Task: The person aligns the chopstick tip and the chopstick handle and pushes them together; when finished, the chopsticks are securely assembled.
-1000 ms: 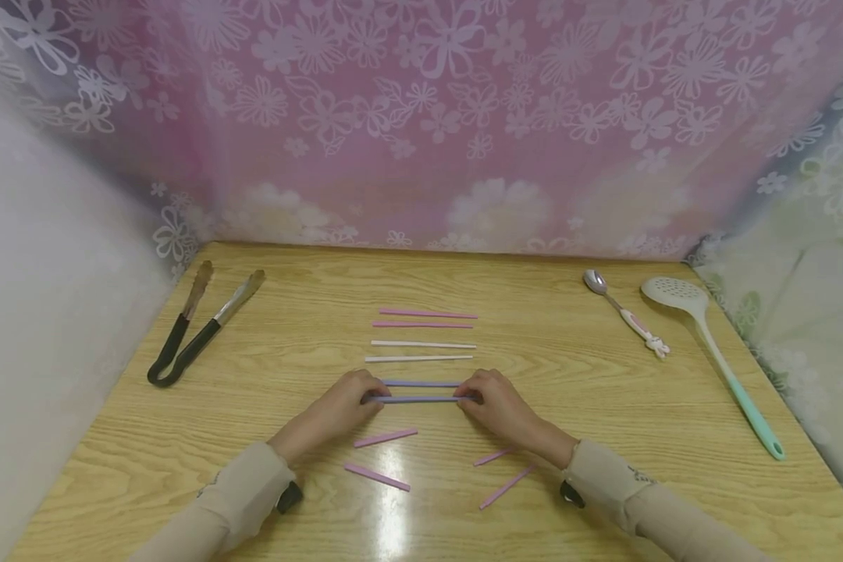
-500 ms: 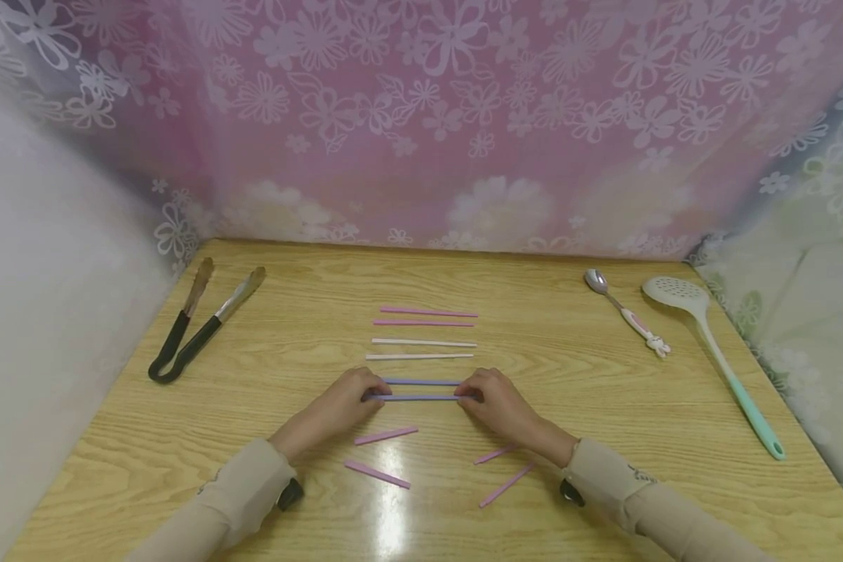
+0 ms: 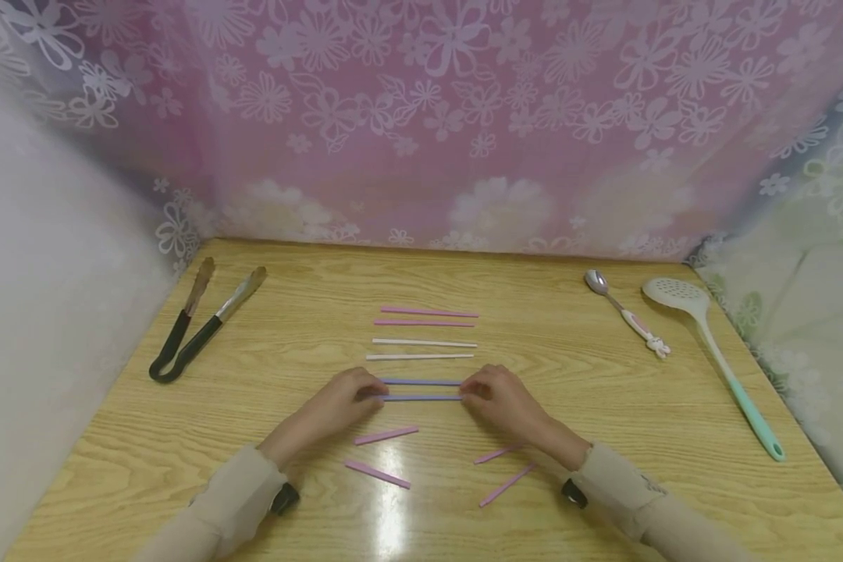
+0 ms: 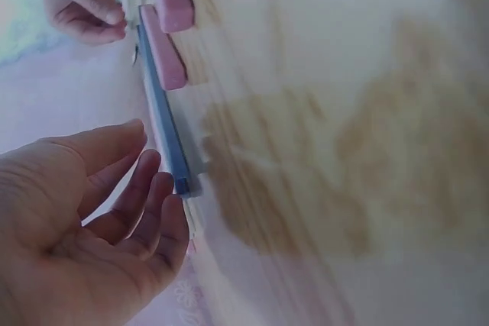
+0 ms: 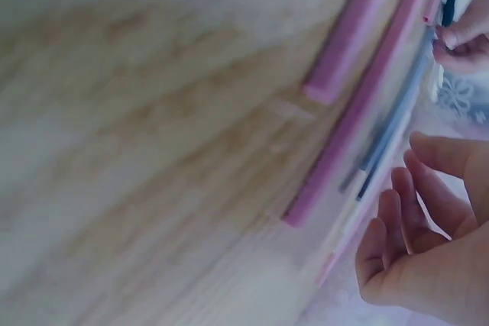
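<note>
Two blue chopsticks (image 3: 421, 382) lie parallel on the wooden table between both hands. My left hand (image 3: 351, 396) is at their left ends; in the left wrist view its fingers (image 4: 157, 211) are relaxed, with nothing pinched, beside the end of a blue chopstick (image 4: 162, 112). At the right ends is my right hand (image 3: 503, 396). The right wrist view shows its thumb and fingers (image 5: 388, 215) loosely bent and apart from the blue chopsticks (image 5: 393, 127). Behind these lie two white chopsticks (image 3: 421, 357) and two pink chopsticks (image 3: 425, 323).
Nearer the front are short pink sticks: two on the left (image 3: 378, 474) and two by the right forearm (image 3: 507, 485). Black-handled tongs (image 3: 200, 336) stand spread at far left. A rabbit-handled spoon (image 3: 632, 320) and a slotted skimmer (image 3: 716, 351) lie at right.
Both hands have let go of the blue chopsticks and drawn slightly outward, left hand leftward, right hand rightward. The chopsticks stay where they were.
</note>
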The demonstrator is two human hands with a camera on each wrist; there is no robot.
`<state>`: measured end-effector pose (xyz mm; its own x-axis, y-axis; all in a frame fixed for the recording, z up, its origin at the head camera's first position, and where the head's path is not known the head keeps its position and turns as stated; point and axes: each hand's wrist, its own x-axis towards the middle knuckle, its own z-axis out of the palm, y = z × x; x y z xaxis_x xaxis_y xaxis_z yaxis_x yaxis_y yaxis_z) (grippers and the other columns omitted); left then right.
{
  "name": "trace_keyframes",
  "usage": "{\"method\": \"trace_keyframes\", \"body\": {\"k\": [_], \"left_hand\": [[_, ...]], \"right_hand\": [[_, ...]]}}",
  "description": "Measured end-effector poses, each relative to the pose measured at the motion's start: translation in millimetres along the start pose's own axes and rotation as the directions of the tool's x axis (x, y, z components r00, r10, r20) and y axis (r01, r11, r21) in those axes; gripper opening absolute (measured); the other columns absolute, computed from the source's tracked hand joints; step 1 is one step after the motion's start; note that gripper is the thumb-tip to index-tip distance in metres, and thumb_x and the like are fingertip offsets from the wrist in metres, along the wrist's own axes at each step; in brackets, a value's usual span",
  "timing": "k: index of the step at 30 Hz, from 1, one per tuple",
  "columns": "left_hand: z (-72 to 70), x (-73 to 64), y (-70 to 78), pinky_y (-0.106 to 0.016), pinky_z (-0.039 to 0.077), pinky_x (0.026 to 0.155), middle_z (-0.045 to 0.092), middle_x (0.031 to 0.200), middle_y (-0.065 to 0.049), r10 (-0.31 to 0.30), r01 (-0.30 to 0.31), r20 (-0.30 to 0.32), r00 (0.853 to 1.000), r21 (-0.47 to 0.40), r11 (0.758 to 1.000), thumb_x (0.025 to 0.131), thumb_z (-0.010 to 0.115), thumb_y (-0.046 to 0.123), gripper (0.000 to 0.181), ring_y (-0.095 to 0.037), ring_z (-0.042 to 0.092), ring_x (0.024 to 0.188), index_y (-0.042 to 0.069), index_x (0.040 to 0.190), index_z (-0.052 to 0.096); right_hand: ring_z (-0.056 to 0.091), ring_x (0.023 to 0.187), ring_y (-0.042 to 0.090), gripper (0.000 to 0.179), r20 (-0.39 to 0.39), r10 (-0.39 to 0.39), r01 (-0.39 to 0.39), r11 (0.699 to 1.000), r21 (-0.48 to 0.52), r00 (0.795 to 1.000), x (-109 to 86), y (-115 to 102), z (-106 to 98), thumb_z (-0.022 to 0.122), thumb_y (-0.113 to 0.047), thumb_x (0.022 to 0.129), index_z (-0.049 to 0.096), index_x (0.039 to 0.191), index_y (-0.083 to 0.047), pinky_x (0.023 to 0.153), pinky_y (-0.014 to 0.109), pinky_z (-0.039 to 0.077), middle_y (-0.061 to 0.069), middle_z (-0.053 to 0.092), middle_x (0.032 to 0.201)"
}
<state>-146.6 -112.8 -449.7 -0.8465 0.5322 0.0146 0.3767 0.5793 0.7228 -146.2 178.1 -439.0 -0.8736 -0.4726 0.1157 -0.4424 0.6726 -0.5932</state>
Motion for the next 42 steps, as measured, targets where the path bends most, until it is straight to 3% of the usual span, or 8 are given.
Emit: {"method": "trace_keyframes", "body": {"k": [5, 13, 24, 28, 32, 42], "left_hand": [[-2.4, -9.4, 0.7, -0.034, 0.051, 0.087, 0.065, 0.099, -0.003, 0.016, -0.016, -0.02, 1.0, -0.024, 1.0, 0.092, 0.061, 0.01, 0.018, -0.02, 0.061, 0.095, 0.003, 0.107, 0.068], [-2.2, -23.9, 3.4, -0.035, 0.051, 0.088, 0.066, 0.105, -0.005, 0.006, -0.005, 0.031, 0.999, -0.048, 0.999, 0.093, 0.059, 0.009, 0.022, -0.023, 0.062, 0.099, 0.001, 0.112, 0.065], [6.4, -34.5, 9.7, -0.038, 0.049, 0.092, 0.066, 0.109, -0.006, -0.028, 0.037, 0.091, 0.995, -0.105, 0.994, 0.092, 0.063, 0.015, 0.025, -0.024, 0.06, 0.104, 0.002, 0.113, 0.065], [8.5, -33.2, 10.3, -0.035, 0.051, 0.09, 0.065, 0.111, -0.008, -0.021, 0.036, 0.124, 0.992, -0.122, 0.992, 0.09, 0.064, 0.014, 0.027, -0.025, 0.061, 0.103, 0.001, 0.113, 0.064], [8.4, -31.4, 11.3, -0.03, 0.052, 0.086, 0.065, 0.109, -0.009, -0.016, 0.032, 0.147, 0.989, -0.107, 0.994, 0.089, 0.066, 0.01, 0.027, -0.024, 0.061, 0.099, -0.001, 0.113, 0.064], [8.3, -29.6, 12.1, -0.024, 0.052, 0.079, 0.065, 0.099, -0.007, -0.001, 0.013, 0.157, 0.988, -0.073, 0.997, 0.087, 0.065, 0.001, 0.021, -0.02, 0.061, 0.09, -0.003, 0.108, 0.066]], "right_hand": [[0.061, 0.082, 0.02, 0.011, 0.043, -0.001, 0.0, 1.0, 0.023, 0.999, -5.2, 0, -9, 0.07, -0.007, 0.085, 0.071, 0.094, 0.0, 0.073, 0.029, 0.052, 0.005, 0.068, 0.088], [0.06, 0.083, 0.016, 0.016, 0.108, 0.066, -0.074, 0.995, 0.072, 0.992, -24.9, 2, -15, 0.069, -0.013, 0.086, 0.07, 0.098, -0.003, 0.073, 0.025, 0.051, 0.002, 0.066, 0.091], [0.058, 0.094, 0.024, 0.024, 0.175, 0.068, -0.081, 0.994, 0.067, 0.982, -51.2, 0, -24, 0.076, -0.016, 0.078, 0.069, 0.098, -0.005, 0.086, 0.05, 0.048, 0.001, 0.063, 0.095], [0.056, 0.09, 0.02, 0.023, 0.191, 0.071, -0.083, 0.995, 0.056, 0.979, -54.1, 1, -24, 0.077, -0.013, 0.076, 0.069, 0.096, -0.005, 0.081, 0.039, 0.049, 0.001, 0.064, 0.094], [0.049, 0.082, 0.013, 0.021, 0.209, 0.089, -0.103, 0.993, 0.057, 0.974, -54.9, 2, -24, 0.078, -0.013, 0.074, 0.07, 0.093, -0.007, 0.073, 0.024, 0.04, -0.002, 0.063, 0.089], [0.043, 0.072, 0.007, 0.007, 0.238, 0.076, -0.094, 0.994, 0.064, 0.968, -55.7, 4, -23, 0.075, -0.015, 0.078, 0.072, 0.084, -0.011, 0.064, 0.021, 0.034, -0.008, 0.06, 0.08]]}}
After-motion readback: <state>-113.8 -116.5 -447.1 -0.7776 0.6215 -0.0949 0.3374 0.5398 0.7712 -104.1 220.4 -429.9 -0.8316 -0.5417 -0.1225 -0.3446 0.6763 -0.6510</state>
